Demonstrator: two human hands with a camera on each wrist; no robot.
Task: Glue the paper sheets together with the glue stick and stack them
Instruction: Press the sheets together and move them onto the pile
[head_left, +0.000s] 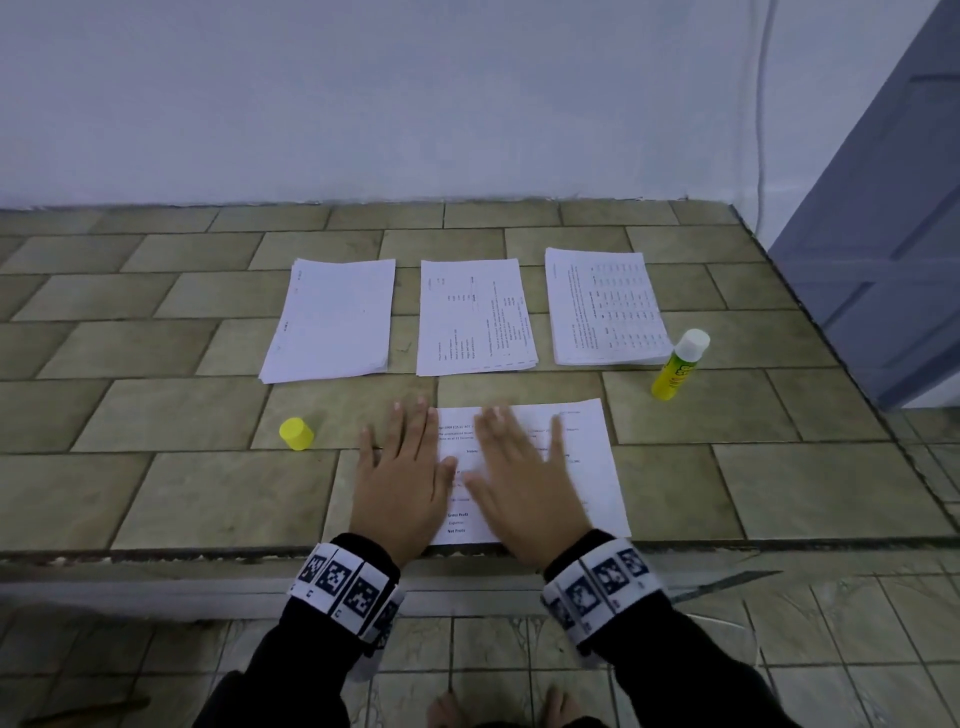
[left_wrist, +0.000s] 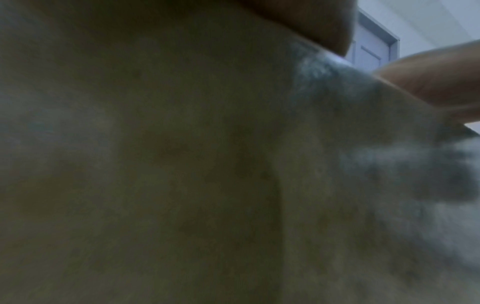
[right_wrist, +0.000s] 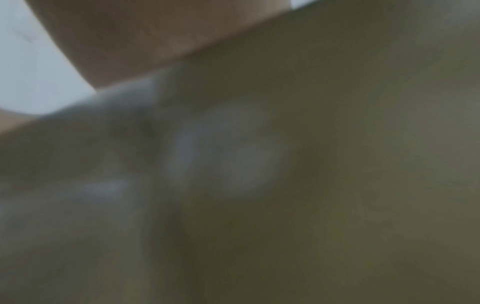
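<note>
A printed paper sheet (head_left: 582, 467) lies near the front edge of the tiled ledge (head_left: 156, 415). My left hand (head_left: 400, 467) lies flat with straight fingers on the sheet's left edge and the tile beside it. My right hand (head_left: 519, 478) presses flat on the sheet's middle. Behind them lie three paper stacks: a mostly blank one (head_left: 332, 319), a printed one (head_left: 475, 317) and one with tables (head_left: 605, 306). The yellow glue stick (head_left: 678, 366) stands uncapped at the right, white tip up. Its yellow cap (head_left: 296, 434) lies left of my left hand. Both wrist views are blurred and dark.
A pale wall (head_left: 415, 104) rises behind the ledge, and a grey-blue door (head_left: 883, 234) stands at the right. The ledge ends in a step just under my wrists, with floor tiles (head_left: 779, 623) below. My bare toes (head_left: 452, 706) show at the bottom.
</note>
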